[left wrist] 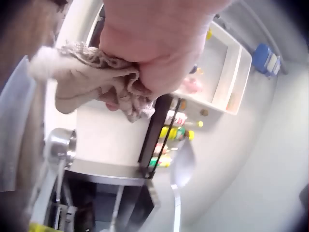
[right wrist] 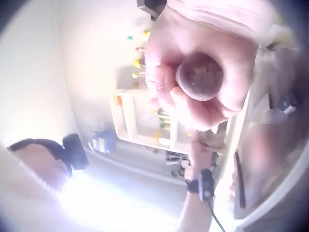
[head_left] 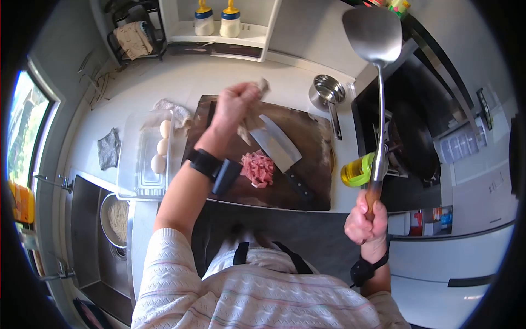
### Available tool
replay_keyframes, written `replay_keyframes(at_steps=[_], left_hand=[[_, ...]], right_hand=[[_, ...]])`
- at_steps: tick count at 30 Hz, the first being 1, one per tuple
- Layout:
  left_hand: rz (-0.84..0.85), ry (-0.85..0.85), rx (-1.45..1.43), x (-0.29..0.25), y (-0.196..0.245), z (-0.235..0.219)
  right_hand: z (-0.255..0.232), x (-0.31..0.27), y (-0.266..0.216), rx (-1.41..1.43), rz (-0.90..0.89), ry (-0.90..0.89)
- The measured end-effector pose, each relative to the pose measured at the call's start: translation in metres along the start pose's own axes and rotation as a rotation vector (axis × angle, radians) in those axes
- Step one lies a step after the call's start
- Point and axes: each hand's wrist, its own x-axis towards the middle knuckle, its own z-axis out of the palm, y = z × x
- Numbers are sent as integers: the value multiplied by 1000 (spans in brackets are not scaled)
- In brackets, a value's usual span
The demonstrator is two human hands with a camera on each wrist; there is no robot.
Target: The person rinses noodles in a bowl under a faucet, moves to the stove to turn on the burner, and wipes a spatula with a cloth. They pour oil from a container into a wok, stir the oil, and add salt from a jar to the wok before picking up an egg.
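Observation:
My left hand (head_left: 233, 109) is raised over the cutting board (head_left: 318, 159) and grips a crumpled beige cloth (left wrist: 96, 84), which hangs out of the fist in the left wrist view. My right hand (head_left: 367, 222) holds a metal wok spatula (head_left: 375, 35) by its wooden handle, blade up and away from me. The round handle end (right wrist: 200, 76) pokes out of the curled fingers in the right wrist view. On the board lie a cleaver (head_left: 278, 147) with a black handle and a heap of sliced raw meat (head_left: 257, 169).
A plastic box (head_left: 143, 191) with 3 eggs (head_left: 163, 146) stands left of the board. Behind the board's right side is a small saucepan (head_left: 329, 90). A dark wok (head_left: 413, 145) sits on the stove, near a green-lidded oil container (head_left: 355, 171). The sink (head_left: 93, 241) is front left.

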Motion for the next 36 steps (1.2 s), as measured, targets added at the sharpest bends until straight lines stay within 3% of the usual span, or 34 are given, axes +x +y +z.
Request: replay_keyframes(at_steps=[2,3,5,6,9,13,16,20,22,27,29,30,31,36], left_hand=[[27,85,-67,18,4,-15],[34,133,106,24,14,-23],[157,62,46,58,-2,-50],[153,32,235,65,1,-61],[353,198,962,67,-6,-79],[309,20,941,43,0,-78],[197,-89,801,11,13,-55],[144,-80,795,-33,20,-19],[-21,-38,670,-59,19,5],[28,-74,596,-121,-5,78],[-205,-56,389,-146,-2,119],[-247,-38,415,-153,-15,120],[-72,-42,482,-159,-35,121],[-206,-33,382,-187,-43,172]], right_hand=[[6,-4,-12,-137,-20,83],[7,-6,-14,-140,-55,107],[8,-19,-16,-290,-58,225],[6,-25,-16,-288,-101,251],[7,-53,-32,-363,-210,424],[-15,-106,-76,-241,-348,467],[-33,-135,-111,-201,-405,397],[-85,-161,-153,-45,-385,425],[-115,-171,-172,14,-392,399],[-162,-191,-214,89,-327,372],[-174,-199,-231,112,-274,304],[-174,-201,-239,136,-242,317],[-176,-203,-245,139,-234,313],[-197,-215,-267,28,-51,324]])
